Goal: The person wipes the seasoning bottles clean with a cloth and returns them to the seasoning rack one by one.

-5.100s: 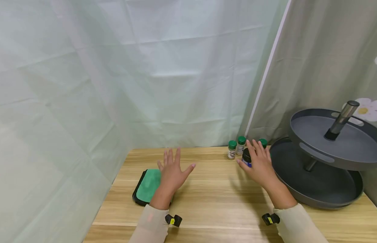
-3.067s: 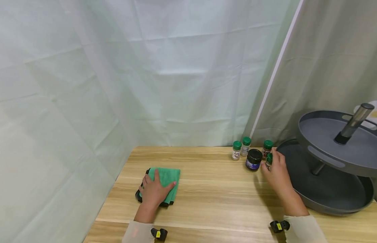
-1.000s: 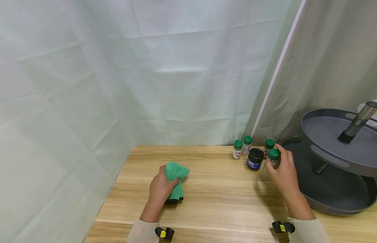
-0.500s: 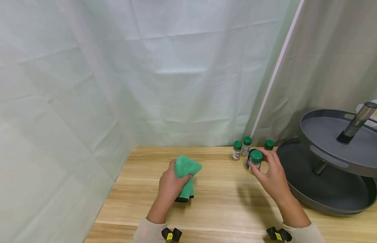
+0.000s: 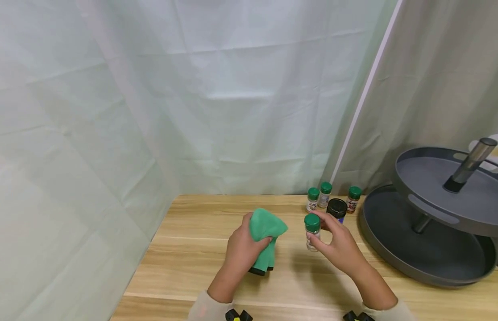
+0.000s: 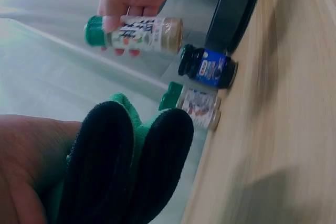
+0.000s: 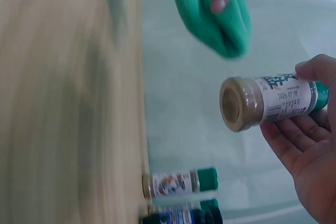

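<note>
My left hand (image 5: 242, 249) grips a folded green cloth (image 5: 266, 225) with black edging, held just above the wooden table. Its dark edge folds fill the lower part of the left wrist view. To the right, my right hand (image 5: 340, 245) holds a spice jar (image 5: 312, 229) with a green cap between thumb and fingers. The jar is upright and off the table, a short gap away from the cloth. Its clear base with light brown contents (image 7: 241, 106) and its printed label show in the right wrist view.
Behind the right hand stand a black-lidded jar (image 5: 336, 207) with a blue label and several green-capped spice jars, one (image 5: 354, 199) nearest the tray. A two-tier grey round tray stand (image 5: 427, 267) takes up the right side. Curtains hang along the table's (image 5: 184, 281) back and left edges.
The left hand went from hovering to pressing the cloth flat, then gathered it up and carried it right. The right hand took a spice jar from beside the tray and brought it left toward the cloth.
</note>
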{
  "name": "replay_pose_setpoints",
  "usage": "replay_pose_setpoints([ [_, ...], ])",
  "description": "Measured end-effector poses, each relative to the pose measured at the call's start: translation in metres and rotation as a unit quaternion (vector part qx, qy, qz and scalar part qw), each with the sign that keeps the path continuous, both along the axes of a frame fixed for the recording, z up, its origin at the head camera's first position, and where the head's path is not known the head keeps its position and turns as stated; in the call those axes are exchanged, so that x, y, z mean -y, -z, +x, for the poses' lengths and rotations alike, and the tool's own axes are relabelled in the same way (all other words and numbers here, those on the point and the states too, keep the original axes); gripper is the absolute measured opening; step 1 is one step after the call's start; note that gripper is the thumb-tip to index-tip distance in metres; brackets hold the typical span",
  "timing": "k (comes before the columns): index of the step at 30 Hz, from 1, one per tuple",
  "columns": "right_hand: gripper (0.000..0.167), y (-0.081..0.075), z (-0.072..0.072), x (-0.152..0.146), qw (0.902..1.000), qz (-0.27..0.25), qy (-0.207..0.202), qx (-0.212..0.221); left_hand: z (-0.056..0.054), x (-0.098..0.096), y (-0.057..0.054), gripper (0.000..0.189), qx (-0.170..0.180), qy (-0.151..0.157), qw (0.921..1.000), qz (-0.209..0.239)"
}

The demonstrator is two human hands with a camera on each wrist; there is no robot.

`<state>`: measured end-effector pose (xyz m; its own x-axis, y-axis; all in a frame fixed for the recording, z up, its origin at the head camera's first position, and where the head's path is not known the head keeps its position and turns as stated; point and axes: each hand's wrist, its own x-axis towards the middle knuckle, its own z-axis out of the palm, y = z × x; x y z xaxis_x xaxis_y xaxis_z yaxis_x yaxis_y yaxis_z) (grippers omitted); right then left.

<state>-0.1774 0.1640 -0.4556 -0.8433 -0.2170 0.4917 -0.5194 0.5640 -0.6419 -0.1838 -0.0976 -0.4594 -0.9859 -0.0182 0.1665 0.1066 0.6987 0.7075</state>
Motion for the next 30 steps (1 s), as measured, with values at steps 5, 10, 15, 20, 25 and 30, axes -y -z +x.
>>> replay_pose_setpoints([
  [5, 0.052, 0.003, 0.006, 0.015, 0.9948, -0.051, -0.070, 0.053, 0.003, -0.010, 0.002, 0.081, -0.003, 0.006, 0.9998, 0.018],
  [10, 0.051, 0.005, 0.010, 0.025, 0.9877, -0.072, -0.108, 0.087, 0.006, -0.018, 0.003, 0.088, 0.007, 0.025, 0.9989, 0.040],
  [15, 0.051, 0.008, 0.008, 0.025, 0.9894, -0.062, -0.100, 0.085, 0.008, -0.022, 0.004, 0.095, 0.017, 0.049, 0.9965, 0.066],
  [20, 0.051, 0.012, 0.004, 0.023, 0.9909, -0.056, -0.087, 0.086, 0.010, -0.024, 0.001, 0.085, 0.039, 0.055, 0.9918, 0.108],
  [25, 0.051, 0.018, 0.001, 0.026, 0.9895, -0.069, -0.077, 0.101, 0.012, -0.027, 0.000, 0.072, 0.041, 0.072, 0.9818, 0.171],
  [30, 0.050, 0.021, 0.001, 0.029, 0.9865, -0.099, -0.072, 0.109, 0.013, -0.032, 0.000, 0.070, 0.063, 0.109, 0.9612, 0.246],
])
